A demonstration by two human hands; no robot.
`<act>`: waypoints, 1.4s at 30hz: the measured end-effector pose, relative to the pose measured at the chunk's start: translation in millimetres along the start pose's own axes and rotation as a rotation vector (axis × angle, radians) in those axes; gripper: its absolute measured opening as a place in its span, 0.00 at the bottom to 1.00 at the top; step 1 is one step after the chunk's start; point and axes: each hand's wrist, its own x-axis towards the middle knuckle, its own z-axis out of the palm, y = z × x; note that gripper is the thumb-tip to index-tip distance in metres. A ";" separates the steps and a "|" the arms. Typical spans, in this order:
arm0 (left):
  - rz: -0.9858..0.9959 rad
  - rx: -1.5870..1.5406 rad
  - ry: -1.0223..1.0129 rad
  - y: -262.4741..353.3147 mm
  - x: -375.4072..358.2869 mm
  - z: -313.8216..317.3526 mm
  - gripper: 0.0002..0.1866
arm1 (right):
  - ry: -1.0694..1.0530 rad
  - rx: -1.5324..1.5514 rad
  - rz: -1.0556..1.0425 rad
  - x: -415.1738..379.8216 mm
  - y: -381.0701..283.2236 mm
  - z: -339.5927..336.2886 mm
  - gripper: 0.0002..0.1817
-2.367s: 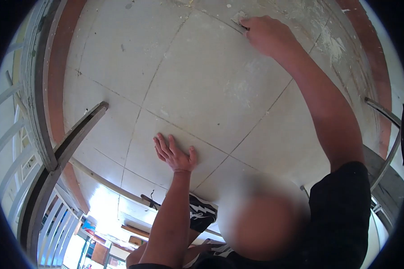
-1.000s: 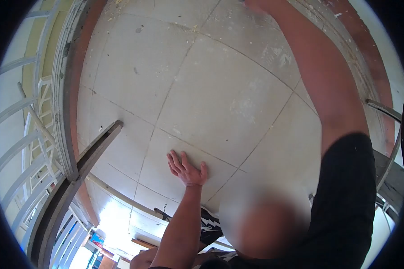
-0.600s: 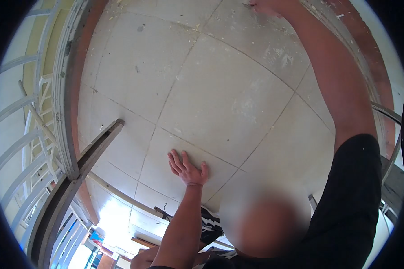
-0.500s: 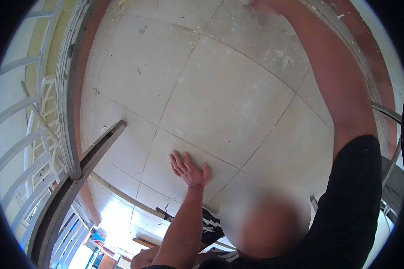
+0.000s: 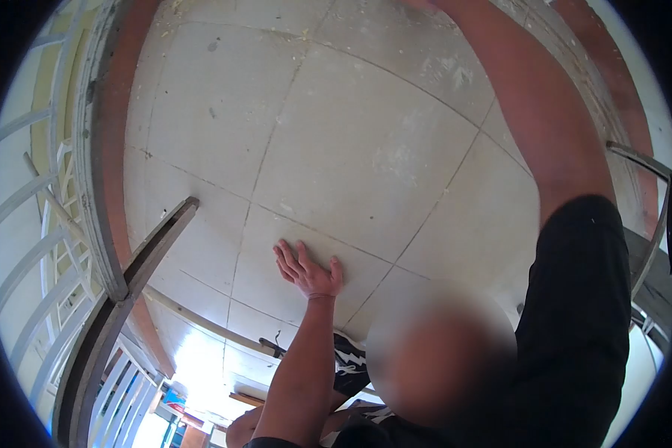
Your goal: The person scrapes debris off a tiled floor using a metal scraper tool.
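Pale tiles [image 5: 351, 149] are pressed by the left hand [image 5: 306, 272], laid flat with fingers spread and holding nothing. Beyond the tiles' far edge the right arm [image 5: 530, 112] is stretched, its hand out of view, so its grip cannot be told. Left of the tiles a dark bar [image 5: 153, 246] is seen.

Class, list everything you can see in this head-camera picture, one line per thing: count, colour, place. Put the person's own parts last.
tiled surface: one, pale grey with thin joints and white smears, fills the middle.
red-brown border: one band, along the left edge of the tiles; another at upper right.
dark bar: one, grey-brown, slanting from lower left onto the tiles.
white railing: several bars, far left.
black sleeve: one, lower right.
left hand: one, flat on a tile, fingers spread, lower centre.
right arm: one, reaching to the top edge; its hand is out of view.
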 end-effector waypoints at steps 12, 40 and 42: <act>-0.011 -0.010 -0.007 5.9 2.6 -3.8 0.41 | 0.088 0.035 -0.175 -104.4 12.4 70.7 0.20; 0.015 0.032 -0.002 4.7 2.7 -1.2 0.40 | 0.107 0.213 0.298 -198.2 195.4 120.4 0.19; 0.011 0.058 0.003 3.1 -0.3 1.7 0.40 | 0.182 0.147 0.257 -179.9 214.8 131.7 0.20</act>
